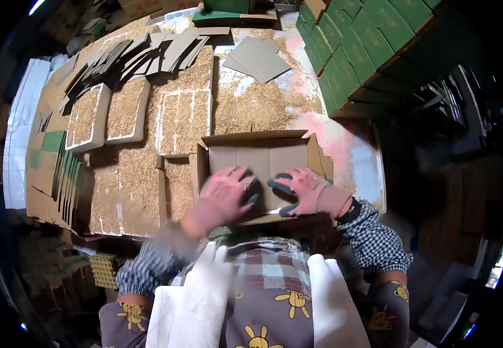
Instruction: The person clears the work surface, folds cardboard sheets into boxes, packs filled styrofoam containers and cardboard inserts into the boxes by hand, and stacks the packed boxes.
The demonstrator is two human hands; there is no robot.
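Note:
A cardboard box [257,155] with its top uncovered lies before me at the table's near edge, its inside a plain grey-brown. My left hand [225,192], in a pink glove with dark fingertips, reaches over the box's left near side; its fingers are slightly bent and apart, a little blurred. Opposite it, my right hand [310,192] in a matching glove is over the right near part, thumb and fingers spread. Nothing shows in either hand. Whether the fingertips touch the box's bottom I cannot tell. A thin white strip [274,212] shows along the near inner edge.
Left of the box stand white trays [128,110] filled with sawdust-like material. Grey cardboard pieces [170,52] lie behind them, with more flat sheets [257,59] farther right. Stacked green boxes [361,46] rise at the back right. Folded green-brown cardboard [57,174] stands at the left.

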